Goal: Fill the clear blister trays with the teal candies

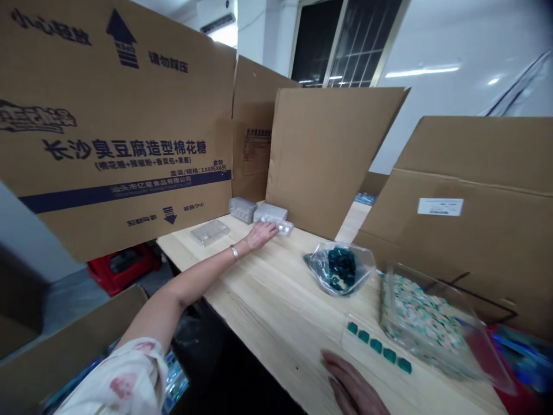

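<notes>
My left hand (261, 233) is stretched far out over the wooden table (276, 305), its fingers resting on a small clear plastic tray (286, 226) near the back. More clear trays (271, 214) and a clear box (242, 208) lie just behind it, and another flat tray (210, 231) sits to its left. My right hand (352, 387) lies flat and open on the table's near edge. Just beyond it a clear tray holds a row of teal pieces (379, 346). A clear bag of dark teal pieces (341, 266) lies in the middle.
Tall cardboard sheets (112, 115) wall in the table at the left, back (324, 155) and right (470, 213). A clear bag of small patterned tiles (425, 328) sits at the right. A red crate (123, 266) stands on the floor, and a cardboard box (64, 351) at lower left.
</notes>
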Demonstrator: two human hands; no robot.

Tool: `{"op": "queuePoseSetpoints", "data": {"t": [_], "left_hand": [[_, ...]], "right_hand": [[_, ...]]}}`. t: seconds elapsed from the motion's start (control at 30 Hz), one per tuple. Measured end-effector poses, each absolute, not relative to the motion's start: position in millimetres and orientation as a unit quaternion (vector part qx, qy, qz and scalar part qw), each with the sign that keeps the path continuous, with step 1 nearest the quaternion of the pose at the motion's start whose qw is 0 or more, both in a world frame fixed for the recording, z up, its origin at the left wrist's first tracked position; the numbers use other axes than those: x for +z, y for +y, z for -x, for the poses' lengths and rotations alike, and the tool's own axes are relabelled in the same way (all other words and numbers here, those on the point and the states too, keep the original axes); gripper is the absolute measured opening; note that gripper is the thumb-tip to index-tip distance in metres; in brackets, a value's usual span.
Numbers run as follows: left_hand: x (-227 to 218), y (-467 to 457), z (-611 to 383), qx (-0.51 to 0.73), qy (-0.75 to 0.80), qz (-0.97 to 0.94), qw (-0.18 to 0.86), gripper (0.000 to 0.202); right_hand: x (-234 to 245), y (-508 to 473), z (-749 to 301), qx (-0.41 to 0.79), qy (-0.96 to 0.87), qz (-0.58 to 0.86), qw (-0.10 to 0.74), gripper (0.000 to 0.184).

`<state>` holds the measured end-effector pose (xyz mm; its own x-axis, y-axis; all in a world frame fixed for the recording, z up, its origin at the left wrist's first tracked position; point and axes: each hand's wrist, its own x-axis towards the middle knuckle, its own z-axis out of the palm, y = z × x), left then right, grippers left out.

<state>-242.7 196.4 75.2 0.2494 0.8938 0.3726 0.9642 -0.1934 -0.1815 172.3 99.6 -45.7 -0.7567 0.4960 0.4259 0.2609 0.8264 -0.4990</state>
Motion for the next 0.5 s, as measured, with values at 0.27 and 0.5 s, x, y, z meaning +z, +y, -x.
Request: {"op": "queuePoseSetpoints", "data": {"t": [0.27, 0.5], "left_hand": [[57, 28, 162, -0.197, -0.350, 0.886, 0.231, 0.031], [51, -15, 138, -0.491, -0.476, 0.728, 0.036, 0.055]], "right_hand": [[28, 86, -91, 0.663, -0.517, 0.361, 0.403, 0.055], [40, 69, -70, 0.800, -0.389, 0.258, 0.377, 0.036]]}}
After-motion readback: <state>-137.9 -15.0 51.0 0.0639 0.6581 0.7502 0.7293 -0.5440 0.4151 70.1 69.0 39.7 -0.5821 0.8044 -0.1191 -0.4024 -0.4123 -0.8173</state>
